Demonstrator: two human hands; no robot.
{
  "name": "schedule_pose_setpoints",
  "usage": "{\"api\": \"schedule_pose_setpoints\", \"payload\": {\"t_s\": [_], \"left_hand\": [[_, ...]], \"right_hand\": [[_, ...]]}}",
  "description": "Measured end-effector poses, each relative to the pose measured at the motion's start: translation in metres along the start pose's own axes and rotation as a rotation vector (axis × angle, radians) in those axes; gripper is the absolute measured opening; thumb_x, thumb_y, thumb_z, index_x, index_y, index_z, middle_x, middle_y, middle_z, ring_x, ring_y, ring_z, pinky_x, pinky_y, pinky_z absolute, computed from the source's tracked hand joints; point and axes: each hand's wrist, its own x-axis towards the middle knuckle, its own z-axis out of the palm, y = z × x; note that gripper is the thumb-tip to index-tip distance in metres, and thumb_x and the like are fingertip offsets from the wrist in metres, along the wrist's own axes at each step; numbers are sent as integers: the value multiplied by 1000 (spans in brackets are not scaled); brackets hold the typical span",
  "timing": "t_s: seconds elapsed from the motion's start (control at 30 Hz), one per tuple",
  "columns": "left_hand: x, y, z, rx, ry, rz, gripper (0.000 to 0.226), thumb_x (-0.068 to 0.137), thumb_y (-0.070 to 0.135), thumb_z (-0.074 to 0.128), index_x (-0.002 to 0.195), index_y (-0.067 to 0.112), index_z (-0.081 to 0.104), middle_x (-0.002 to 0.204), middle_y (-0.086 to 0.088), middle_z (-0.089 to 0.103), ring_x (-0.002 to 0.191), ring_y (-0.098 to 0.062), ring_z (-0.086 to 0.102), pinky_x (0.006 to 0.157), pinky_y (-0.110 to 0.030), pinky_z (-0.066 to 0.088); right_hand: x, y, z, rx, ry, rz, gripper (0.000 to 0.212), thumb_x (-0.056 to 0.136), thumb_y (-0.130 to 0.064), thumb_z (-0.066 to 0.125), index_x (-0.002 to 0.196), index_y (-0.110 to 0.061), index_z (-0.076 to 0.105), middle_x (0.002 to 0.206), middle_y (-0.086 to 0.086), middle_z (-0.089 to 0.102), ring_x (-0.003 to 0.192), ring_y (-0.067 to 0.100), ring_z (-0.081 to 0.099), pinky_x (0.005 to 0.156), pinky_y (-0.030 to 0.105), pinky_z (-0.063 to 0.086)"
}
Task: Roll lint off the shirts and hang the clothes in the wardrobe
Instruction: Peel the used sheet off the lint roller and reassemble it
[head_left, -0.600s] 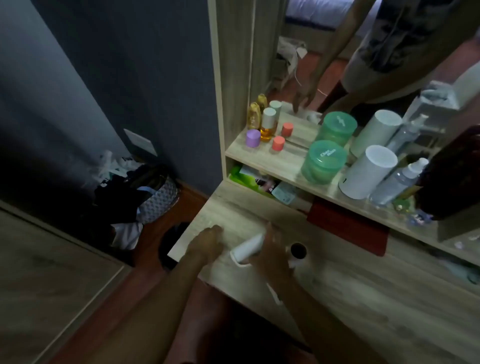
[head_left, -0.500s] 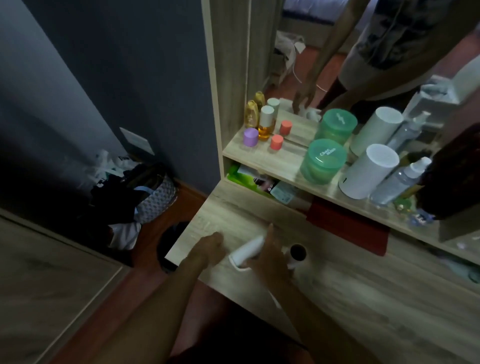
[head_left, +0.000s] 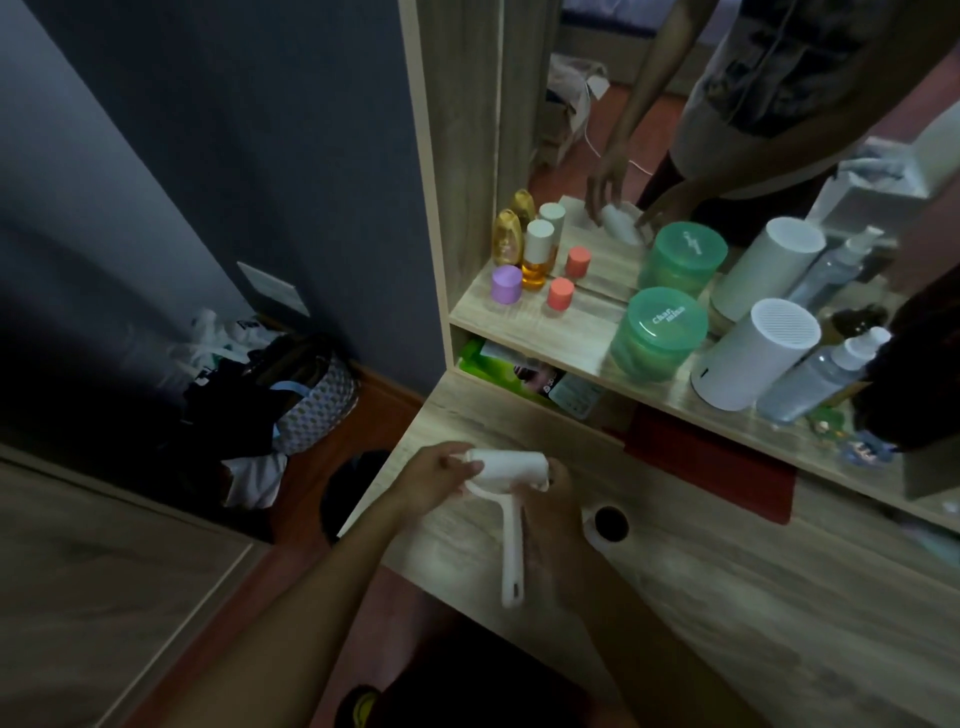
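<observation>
White plastic lint roller (head_left: 506, 480) held above pale wood-grain desk (head_left: 727, 597): left hand (head_left: 439, 480) pinching the roll's end, right hand (head_left: 550, 512) wrapped at the neck, apparently to ready fresh sheet. No shirts visible.

Light: dim, bluish
Shadow: deepest left of the fingers (head_left: 470, 467)
Edges: bowed, wide-angle
Focus: soft throughout
</observation>
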Motion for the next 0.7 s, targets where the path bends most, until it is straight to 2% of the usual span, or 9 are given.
{"api": "schedule_pose_setpoints", "payload": {"t_s": [0.1,0.17,0.23,0.4,0.47,0.53,0.6,0.7], "left_hand": [[-3,20,-9,-157,-14,9,41,93,19,58,133,8,53,108,-14,63,86,-22,65,76,-27,57],[-2,32,-14,-174,0,31,34,97,16,52,130,8,54,108,-10,63,84,-20,65,73,-24,57],[0,43,-18,-155,23,67,32,97,11,49,129,8,55,109,-10,62,84,-17,65,70,-22,58],[5,63,-23,63,96,178,34,90,4,56,124,5,58,115,-16,61,92,-21,64,70,-29,59],[7,67,-23,204,146,246,34,84,7,61,118,10,61,112,-15,64,91,-23,66,74,-38,60],[7,72,-20,325,165,309,36,83,11,62,119,12,60,109,-11,66,90,-23,66,76,-36,58],[5,76,-16,426,179,353,38,84,16,59,122,11,58,107,-9,66,90,-22,66,74,-30,55],[2,78,-14,486,202,376,40,84,23,53,123,14,55,104,-13,68,89,-26,66,75,-36,55]], "right_hand": [[1,-16,-3,129,18,-22,43,87,-10,65,125,-20,46,101,-4,59,92,15,62,84,37,54],[6,-25,-1,160,31,-37,39,87,-11,66,121,-17,49,109,1,61,98,19,62,87,39,54],[7,-36,1,185,36,-64,46,86,-9,67,128,-12,50,117,5,62,104,21,62,88,39,54],[10,-55,-4,219,32,-133,56,83,-5,68,134,-15,47,126,8,58,109,23,61,90,47,55],[8,-63,-4,198,12,-166,71,80,-3,70,141,-19,39,131,6,52,115,26,57,91,52,54],[8,-71,-6,195,-14,-242,82,71,-11,74,144,-21,36,129,2,50,119,26,53,94,51,52],[12,-77,-9,28,-33,-339,81,68,-25,76,140,-18,41,128,3,53,118,25,53,96,45,50],[19,-78,-8,-252,43,-474,65,74,-28,76,131,-8,54,122,14,62,110,30,61,95,42,51]]}}
